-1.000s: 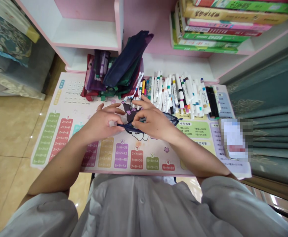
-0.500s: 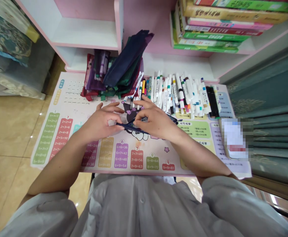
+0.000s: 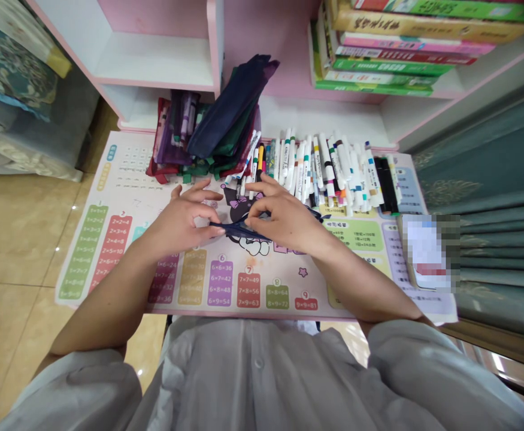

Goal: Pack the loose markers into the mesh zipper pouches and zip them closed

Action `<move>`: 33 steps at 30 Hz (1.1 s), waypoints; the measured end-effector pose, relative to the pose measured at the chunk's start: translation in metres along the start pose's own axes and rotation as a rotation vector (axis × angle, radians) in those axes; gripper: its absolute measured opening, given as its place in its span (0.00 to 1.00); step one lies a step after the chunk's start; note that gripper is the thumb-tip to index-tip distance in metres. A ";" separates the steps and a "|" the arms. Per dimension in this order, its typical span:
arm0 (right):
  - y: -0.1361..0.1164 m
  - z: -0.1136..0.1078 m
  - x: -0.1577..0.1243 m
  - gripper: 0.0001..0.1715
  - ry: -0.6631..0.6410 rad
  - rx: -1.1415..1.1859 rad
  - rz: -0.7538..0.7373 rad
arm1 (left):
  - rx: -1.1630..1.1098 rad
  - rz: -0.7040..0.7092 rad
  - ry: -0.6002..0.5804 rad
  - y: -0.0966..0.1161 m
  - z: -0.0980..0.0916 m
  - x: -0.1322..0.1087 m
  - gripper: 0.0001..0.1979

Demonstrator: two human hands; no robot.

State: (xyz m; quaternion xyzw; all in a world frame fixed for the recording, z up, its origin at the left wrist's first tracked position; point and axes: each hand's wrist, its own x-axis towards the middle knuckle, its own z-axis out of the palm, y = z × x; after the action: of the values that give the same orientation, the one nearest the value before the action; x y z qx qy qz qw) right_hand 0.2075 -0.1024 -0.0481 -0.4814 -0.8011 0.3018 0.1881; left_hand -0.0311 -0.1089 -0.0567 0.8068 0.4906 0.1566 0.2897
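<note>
A flat, dark navy fabric strip [image 3: 239, 229], possibly a folded pouch, lies across the printed cartoon on a multiplication desk mat [image 3: 190, 287]. My left hand [image 3: 178, 218] pinches its left end, with the fingers partly raised. My right hand [image 3: 284, 218] holds the middle from above and hides part of it. The far end pokes out beyond my right hand, near a spread of white-barrelled markers [image 3: 329, 170].
A heap of coloured fabric pouches [image 3: 217, 114] stands behind the mat, below pink-and-white shelving [image 3: 154, 54] with stacked books [image 3: 378, 48]. A blurred paper item [image 3: 426, 251] lies at the mat's right. A green curtain [image 3: 490, 149] hangs right; tiled floor [image 3: 19, 239] lies left.
The navy strip has gone from a looser, raised shape to a flatter, narrower one. Both hands have shifted slightly towards the markers while keeping hold.
</note>
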 end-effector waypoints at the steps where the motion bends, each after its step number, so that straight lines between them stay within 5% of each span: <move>1: 0.000 0.000 0.000 0.09 -0.004 -0.002 0.004 | 0.002 0.000 -0.001 0.000 0.000 0.000 0.07; 18: -0.008 -0.010 0.000 0.10 -0.110 -0.006 0.149 | 0.033 -0.004 -0.006 -0.003 -0.001 0.000 0.06; 33: -0.004 -0.013 -0.001 0.10 -0.091 -0.030 0.133 | 0.052 -0.009 -0.013 -0.002 -0.004 -0.001 0.06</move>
State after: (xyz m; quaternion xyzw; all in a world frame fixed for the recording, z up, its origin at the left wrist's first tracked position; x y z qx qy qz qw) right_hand 0.2129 -0.1006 -0.0360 -0.5221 -0.7794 0.3233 0.1238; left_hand -0.0355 -0.1078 -0.0551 0.8129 0.4962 0.1372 0.2724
